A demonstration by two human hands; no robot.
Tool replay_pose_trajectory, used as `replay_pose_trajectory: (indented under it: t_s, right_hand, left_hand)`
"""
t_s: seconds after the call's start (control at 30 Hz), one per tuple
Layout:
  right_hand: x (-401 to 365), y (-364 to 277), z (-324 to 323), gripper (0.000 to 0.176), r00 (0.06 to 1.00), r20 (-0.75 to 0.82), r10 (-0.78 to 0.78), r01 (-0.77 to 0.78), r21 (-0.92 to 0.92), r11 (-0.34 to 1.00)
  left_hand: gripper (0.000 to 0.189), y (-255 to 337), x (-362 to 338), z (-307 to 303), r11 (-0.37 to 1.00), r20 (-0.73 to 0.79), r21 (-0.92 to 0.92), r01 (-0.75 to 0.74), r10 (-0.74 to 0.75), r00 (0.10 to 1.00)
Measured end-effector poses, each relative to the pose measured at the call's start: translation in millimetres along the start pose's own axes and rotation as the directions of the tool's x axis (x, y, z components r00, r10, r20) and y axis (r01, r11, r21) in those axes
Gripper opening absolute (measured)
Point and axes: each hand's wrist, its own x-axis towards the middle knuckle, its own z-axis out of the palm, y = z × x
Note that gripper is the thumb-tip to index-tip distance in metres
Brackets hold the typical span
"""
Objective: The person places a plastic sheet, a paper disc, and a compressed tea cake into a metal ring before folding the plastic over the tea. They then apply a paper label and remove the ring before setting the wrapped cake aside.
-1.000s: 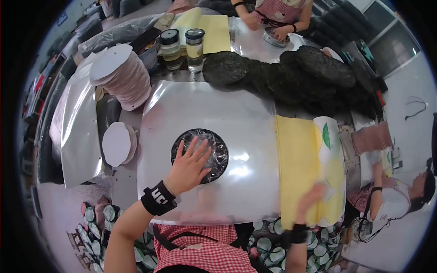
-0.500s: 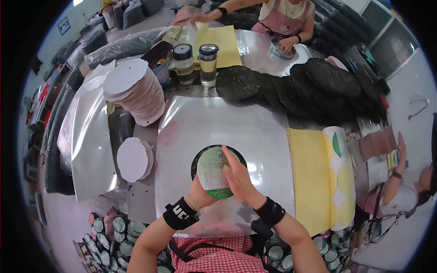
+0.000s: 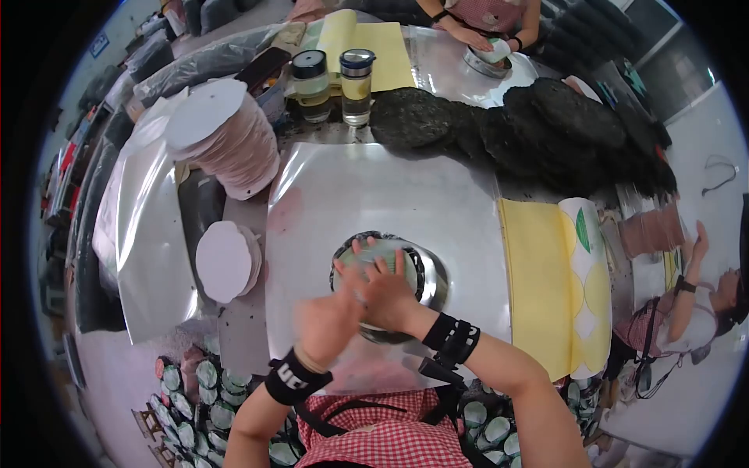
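Note:
A round green-and-white paper label (image 3: pixel 398 253) lies on a dark round pack with crinkled black edging (image 3: pixel 337 261). Around the pack's right side curves a shiny metal ring (image 3: pixel 434 281) on the sheet. My right hand (image 3: pixel 388 295) rests flat over the label, fingers spread and pointing away from me. Beside and partly over it is my left hand (image 3: pixel 331 316), blurred by motion, its fingers stretched toward the label. Both hands hide much of the label.
Stacked black, rough round sheets (image 3: pixel 538 132) lie beyond, near two lidded bottles (image 3: pixel 356 90). A big spool (image 3: pixel 222 140) and white paper discs (image 3: pixel 226 261) stand left. Yellow sheets (image 3: pixel 538 288) lie right. Co-workers (image 3: pixel 488 19) work at the far side and right (image 3: pixel 675 312).
Both hands held the label before; now it lies on the pack. My right hand has flattened over it and my left has come off its edge. The metal ring now shows.

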Motion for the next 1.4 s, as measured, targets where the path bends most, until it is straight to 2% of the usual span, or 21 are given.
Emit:
replay_pose_trajectory:
  t_s: [0.07, 0.1, 0.17, 0.2, 0.23, 0.3, 0.33, 0.4, 0.43, 0.5, 0.57, 0.67, 0.83, 1.0, 1.1, 1.2, 1.23, 1.27, 1.3, 1.37, 1.4]
  right_hand:
    - [-7.3, -0.4, 0.4, 0.076, 0.998, -0.055, -0.043, 0.041, -0.046, 0.998]
    - [-12.6, 0.8, -4.4, 0.077, 0.988, -0.126, -0.093, 0.084, -0.071, 0.994]
    - [-13.6, 13.3, -9.0, 0.076, 0.922, -0.388, -0.019, 0.123, 0.245, 0.962]
    - [-15.6, 3.3, -18.2, 0.073, 0.898, -0.438, -0.040, 0.114, 0.144, 0.983]
    - [-17.2, 8.4, -12.4, 0.073, 0.902, -0.428, -0.052, 0.125, 0.144, 0.982]
    - [-26.0, 18.6, 7.3, 0.071, 0.940, -0.223, 0.260, -0.124, 0.486, 0.865]
    - [-28.7, -6.6, 1.8, 0.054, 0.976, -0.021, 0.217, -0.132, 0.736, 0.664]
    - [-35.5, -33.7, -6.5, 0.034, 0.989, -0.122, 0.077, 0.008, 0.583, 0.813]
    - [-33.3, -40.1, -15.5, 0.030, 0.994, -0.056, 0.096, -0.051, 0.536, 0.842]
    - [-43.7, -31.3, -16.2, 0.033, 0.989, -0.144, 0.027, 0.047, 0.489, 0.871]
    - [-67.3, -20.3, -23.1, 0.036, 0.976, -0.218, -0.031, 0.124, 0.428, 0.895]
    - [-110.6, -12.1, -38.7, 0.061, 0.928, -0.361, -0.093, 0.134, 0.093, 0.987]
    - [-143.1, -8.9, 1.2, 0.055, 0.947, -0.310, 0.088, 0.001, 0.275, 0.961]
    - [-164.4, -25.7, -19.1, 0.042, 0.965, -0.251, 0.076, 0.031, 0.398, 0.917]
    - [-167.1, -54.7, -21.0, 0.042, 0.947, -0.268, -0.178, 0.266, 0.340, 0.902]
    - [-143.0, -77.1, -0.7, 0.039, 0.995, 0.100, -0.024, -0.056, 0.726, 0.685]
    - [-130.6, -67.5, 0.4, 0.045, 0.996, -0.045, -0.080, 0.091, 0.602, 0.794]
    - [-120.4, -57.1, 3.8, 0.051, 0.971, -0.177, -0.160, 0.224, 0.443, 0.868]
    - [-119.4, -30.6, 13.3, 0.056, 0.990, 0.044, 0.133, -0.125, 0.709, 0.694]
    - [-111.8, 9.4, 7.0, 0.061, 0.884, 0.340, 0.322, -0.449, 0.810, 0.378]
    - [-99.5, 18.7, -5.1, 0.061, 0.933, -0.011, 0.360, -0.271, 0.638, 0.721]
  left_hand:
    - [0.061, 32.3, -13.1, 2.2, 0.955, 0.026, 0.098, -0.281, 0.280, 0.960]
    - [0.061, 38.8, -22.3, 2.8, 0.954, 0.015, 0.108, -0.278, 0.278, 0.960]
    - [0.063, 44.2, -32.5, 5.6, 0.940, -0.026, 0.114, -0.321, 0.325, 0.945]
    - [0.064, 47.1, -38.6, 3.2, 0.950, -0.013, 0.101, -0.294, 0.297, 0.955]
    - [0.064, 49.0, -46.0, 1.1, 0.955, -0.022, 0.101, -0.279, 0.283, 0.959]
    - [0.060, 53.4, -65.8, -8.8, 0.977, -0.052, 0.088, -0.193, 0.198, 0.979]
    - [0.060, 50.6, -70.2, -11.6, 0.978, -0.057, 0.098, -0.185, 0.191, 0.980]
    - [0.059, 43.5, -85.6, -19.2, 0.977, -0.034, 0.215, -0.002, 0.010, 0.999]
    - [0.059, 38.0, -89.3, -21.7, 0.974, -0.033, 0.225, -0.008, 0.015, 0.999]
    - [0.041, 19.3, -96.5, -21.1, 0.843, 0.044, -0.395, 0.365, -0.379, 0.924]
    - [0.019, -33.8, -115.2, -23.3, 0.931, -0.048, -0.304, 0.201, -0.226, 0.973]
    - [0.017, -77.7, -118.8, -79.0, 0.992, 0.175, -0.028, -0.124, 0.127, 0.976]
    - [0.017, -108.4, -107.0, -83.9, 0.947, 0.500, 0.014, -0.320, 0.271, 0.823]
    - [0.012, -123.8, -106.0, -82.3, 0.935, 0.462, -0.103, -0.338, 0.346, 0.816]
    - [0.011, -113.7, -91.9, -83.9, 0.916, 0.344, -0.015, -0.400, 0.380, 0.858]
    - [0.015, -65.4, -56.0, -122.3, 0.912, 0.127, 0.113, -0.394, 0.380, 0.916]
    - [0.017, -48.5, -50.2, -136.3, 0.924, 0.015, 0.129, -0.359, 0.360, 0.933]
    - [0.014, -43.3, -59.1, -137.6, 0.872, 0.103, 0.073, -0.485, 0.477, 0.873]
    - [0.013, -39.0, -70.1, -136.2, 0.839, 0.225, 0.030, -0.543, 0.524, 0.821]
    - [0.014, -56.4, -100.0, -108.9, 0.858, 0.385, 0.010, -0.514, 0.471, 0.794]
    - [0.014, -70.1, -104.3, -95.5, 0.862, 0.385, 0.014, -0.507, 0.464, 0.798]
